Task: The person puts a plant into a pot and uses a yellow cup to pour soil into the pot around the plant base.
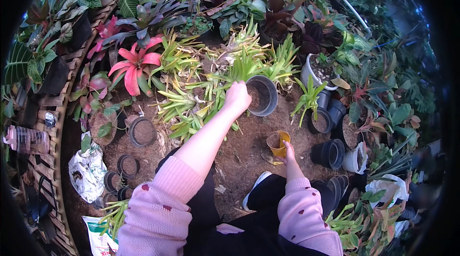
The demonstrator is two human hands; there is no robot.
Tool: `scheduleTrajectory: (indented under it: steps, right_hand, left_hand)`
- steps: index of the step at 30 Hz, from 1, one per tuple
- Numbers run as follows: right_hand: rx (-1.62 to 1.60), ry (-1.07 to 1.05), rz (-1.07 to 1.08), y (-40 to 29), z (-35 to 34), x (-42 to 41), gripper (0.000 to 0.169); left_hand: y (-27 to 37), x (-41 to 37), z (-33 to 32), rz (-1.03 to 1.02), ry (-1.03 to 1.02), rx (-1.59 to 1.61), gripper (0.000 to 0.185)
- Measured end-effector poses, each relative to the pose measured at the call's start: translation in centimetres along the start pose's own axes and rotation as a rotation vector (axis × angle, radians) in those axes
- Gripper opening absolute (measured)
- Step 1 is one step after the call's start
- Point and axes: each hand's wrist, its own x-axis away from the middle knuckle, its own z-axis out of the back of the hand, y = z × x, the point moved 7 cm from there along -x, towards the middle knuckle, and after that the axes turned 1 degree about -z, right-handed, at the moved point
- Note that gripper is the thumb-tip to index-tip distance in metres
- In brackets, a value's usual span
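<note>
My left hand [238, 96] is a fist at the left rim of a dark grey plastic pot [270, 95], apparently gripping it. Some brown soil shows inside that pot. Just beyond the fist, green strappy leaves [244, 67] fan out from a clump of rosette plants; how close they are to my fingers is hard to tell. In my right hand [288, 152] is a small yellow plastic pot [279, 151], held by its right side, with soil visible inside. Bare brown soil [248, 152] lies beneath both hands.
Black pots [327, 153] and a white pot [355, 159] line the right. Soil-filled pots [142, 132] and a white plastic bag [87, 169] are at left. Pink bromeliad [136, 64] grows beyond. A slatted edging [66, 112] curves along the left, with a bottle [28, 140] there.
</note>
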Motion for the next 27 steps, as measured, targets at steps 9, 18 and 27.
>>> scheduleTrajectory:
  steps: [9,18,27]
  right_hand:
    - [0.153,0.167,0.134,-10.4,8.7,4.5,0.077]
    - [0.197,0.179,0.276,-21.5,10.3,11.6,0.075]
    - [0.211,-0.159,0.232,-23.2,3.5,16.2,0.073]
  left_hand:
    - [0.8,-0.7,-1.2,-0.062,0.009,-0.003,0.032]
    - [2.0,0.0,-1.8,-0.011,-0.097,0.062,0.033]
    - [1.2,1.6,-4.9,0.022,-0.401,0.373,0.036]
